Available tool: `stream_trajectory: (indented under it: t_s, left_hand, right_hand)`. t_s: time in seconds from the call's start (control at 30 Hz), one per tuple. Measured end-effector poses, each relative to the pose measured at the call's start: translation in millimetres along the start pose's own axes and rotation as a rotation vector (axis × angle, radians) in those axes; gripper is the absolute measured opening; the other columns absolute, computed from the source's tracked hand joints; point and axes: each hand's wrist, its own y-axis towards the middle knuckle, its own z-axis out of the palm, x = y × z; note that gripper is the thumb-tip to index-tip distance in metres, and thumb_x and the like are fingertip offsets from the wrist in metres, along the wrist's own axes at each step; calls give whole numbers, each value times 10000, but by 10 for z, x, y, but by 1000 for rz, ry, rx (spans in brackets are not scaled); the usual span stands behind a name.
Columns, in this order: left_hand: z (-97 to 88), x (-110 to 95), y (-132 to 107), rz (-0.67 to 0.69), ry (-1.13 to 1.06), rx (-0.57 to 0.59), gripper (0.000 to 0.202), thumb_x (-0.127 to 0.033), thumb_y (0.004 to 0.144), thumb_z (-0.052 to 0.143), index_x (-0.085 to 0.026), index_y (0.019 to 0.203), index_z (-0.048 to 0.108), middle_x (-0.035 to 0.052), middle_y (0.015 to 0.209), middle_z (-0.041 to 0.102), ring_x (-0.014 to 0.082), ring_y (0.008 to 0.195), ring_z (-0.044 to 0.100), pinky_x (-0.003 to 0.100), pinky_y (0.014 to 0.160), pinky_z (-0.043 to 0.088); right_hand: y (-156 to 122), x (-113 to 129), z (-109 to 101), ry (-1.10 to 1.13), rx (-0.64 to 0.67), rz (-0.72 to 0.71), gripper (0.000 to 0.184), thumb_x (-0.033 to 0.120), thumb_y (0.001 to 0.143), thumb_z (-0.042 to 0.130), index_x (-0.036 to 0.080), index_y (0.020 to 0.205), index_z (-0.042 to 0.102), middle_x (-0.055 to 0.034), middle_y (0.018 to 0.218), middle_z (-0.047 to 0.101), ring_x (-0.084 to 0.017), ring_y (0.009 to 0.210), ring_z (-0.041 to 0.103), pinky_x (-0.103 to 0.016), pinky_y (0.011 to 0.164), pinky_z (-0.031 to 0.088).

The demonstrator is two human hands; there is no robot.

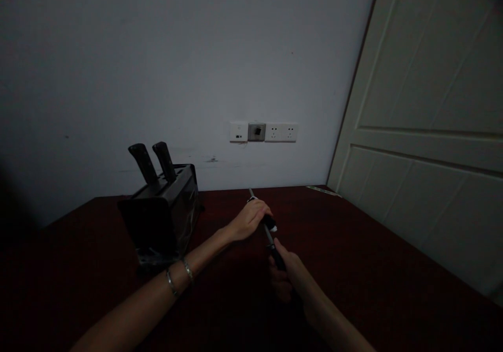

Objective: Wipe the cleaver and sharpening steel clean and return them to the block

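Note:
My right hand (286,273) is closed around the black handle of a honing steel (268,234). Its thin grey shaft slants up and away to the left, passing beside or under my left hand (250,218). The far tip shows just past those fingers. My left hand is closed on a dark object with a white end (271,223), set against the shaft; the fingers cover most of it, and its kind cannot be made out in the dim light. Two bracelets circle my left wrist.
A black knife block (183,205) stands on the left of the dark red table (236,299), with two black-handled knives (164,161) in its slots. Behind are a pale wall and a row of sockets (280,132). A white panelled door (424,168) borders the right side.

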Motion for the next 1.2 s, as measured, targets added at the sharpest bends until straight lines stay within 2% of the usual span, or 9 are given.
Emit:
stream_trajectory:
  t_s: [0.2,0.27,0.37,0.43,0.53,0.77,0.97,1.1,1.2]
  left_hand:
    - [-95,-444,-68,-20,-50,159,402,-277,961,218,-215,1089,595,14,1180,589,173,1110,450,382,975,282]
    - [-133,-568,-86,-28,-98,196,391,-280,960,222,-237,1184,541,12,1269,531,186,1156,424,406,976,283]
    - [-203,-639,-82,-52,-264,167,391,-275,945,316,-236,1329,378,44,1291,511,179,1201,409,400,998,293]
    - [-257,-612,-52,-53,-369,163,412,-247,932,367,-235,1344,353,56,1256,540,167,1191,434,373,1005,310]
    - [-308,-526,-5,-5,-376,201,351,-206,929,374,-244,1263,474,57,1223,555,159,1140,479,338,977,356]
    - [-228,-426,-56,228,-110,196,336,-154,926,356,-244,1205,520,39,1268,526,167,1192,411,367,984,335]
    - [-170,-319,-96,287,194,170,368,-94,879,373,-215,1210,480,61,1240,544,190,1203,395,367,934,342]
    - [-170,-137,-29,287,269,121,381,-52,836,395,-215,1167,492,48,1215,556,196,1189,394,375,929,341]
    - [-191,-15,25,262,304,87,387,-20,810,383,-206,1125,508,44,1202,557,202,1177,394,384,927,340]
  right_hand:
    - [-30,31,-26,-76,-90,-96,446,502,895,270,196,609,424,93,298,302,-68,207,282,-173,246,276]
    - [-59,54,-40,-85,-121,-111,449,528,874,301,195,599,421,91,296,309,-65,208,287,-170,242,268]
    - [-95,73,-58,-76,-131,-188,456,600,804,385,195,597,420,97,301,310,-55,215,282,-164,241,249]
    - [-103,67,-66,-60,-102,-241,465,644,746,433,199,613,420,106,303,305,-50,217,271,-163,241,238]
    - [-98,41,-69,-53,-82,-272,490,691,673,479,207,636,410,115,311,311,-46,221,263,-165,241,228]
    - [-58,-29,-59,-75,-126,-298,542,738,585,504,210,648,402,111,329,331,-46,237,296,-164,246,242]
    - [-65,-68,-28,-99,-86,-313,586,790,565,455,214,652,393,118,299,309,-55,215,275,-184,229,254]
    - [-66,-81,-8,-98,-79,-285,575,783,582,452,217,640,373,116,305,316,-48,222,277,-172,232,245]
    - [-67,-92,6,-102,-93,-279,542,754,651,420,213,642,379,114,320,320,-47,223,279,-173,235,246]
